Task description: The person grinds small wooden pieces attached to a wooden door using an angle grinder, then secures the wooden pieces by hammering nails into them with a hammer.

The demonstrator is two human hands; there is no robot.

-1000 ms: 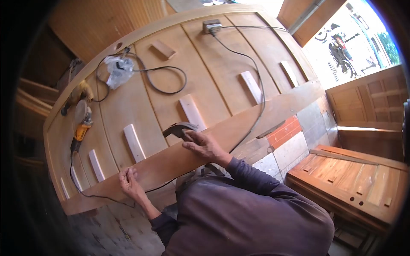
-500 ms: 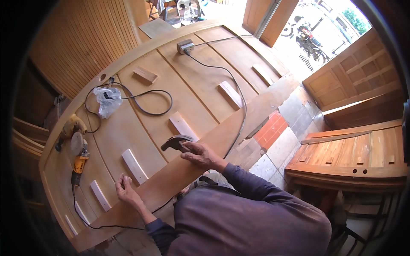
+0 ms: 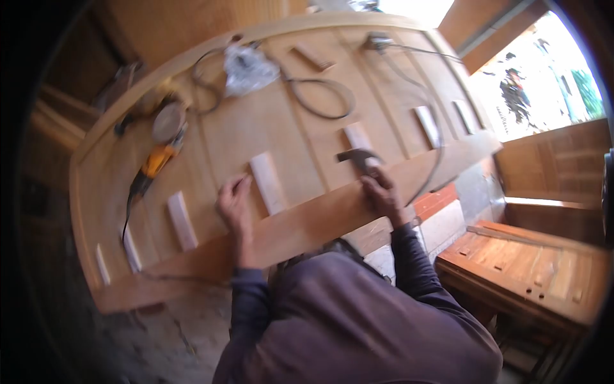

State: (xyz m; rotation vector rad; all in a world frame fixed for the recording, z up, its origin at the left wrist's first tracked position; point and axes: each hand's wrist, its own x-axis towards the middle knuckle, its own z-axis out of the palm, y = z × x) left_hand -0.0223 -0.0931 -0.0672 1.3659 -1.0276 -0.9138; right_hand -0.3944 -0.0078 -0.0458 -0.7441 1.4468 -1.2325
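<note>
My right hand (image 3: 382, 192) is wrapped around a claw hammer (image 3: 358, 155). Its dark head points left, over the lower end of a pale wood block (image 3: 357, 136) on a large wooden panel (image 3: 236, 134). My left hand (image 3: 235, 201) hovers over the panel with thumb and fingers pinched together, just left of another pale block (image 3: 267, 182). Whatever sits in that pinch is too small and blurred to make out. A wide board (image 3: 307, 221) runs along the panel's near edge, below both hands.
An angle grinder (image 3: 158, 160) lies on the panel's left with its cord trailing. Farther back are a clear plastic bag (image 3: 249, 69), a looped black cable (image 3: 348, 105) and a socket box (image 3: 378, 41). Several more blocks dot the panel. Stacked wooden doors (image 3: 531, 272) stand at right.
The view has turned, so the panel appears more level. My left hand has come nearer the block on its right. The hammer stays in my right hand, its head still near the same block.
</note>
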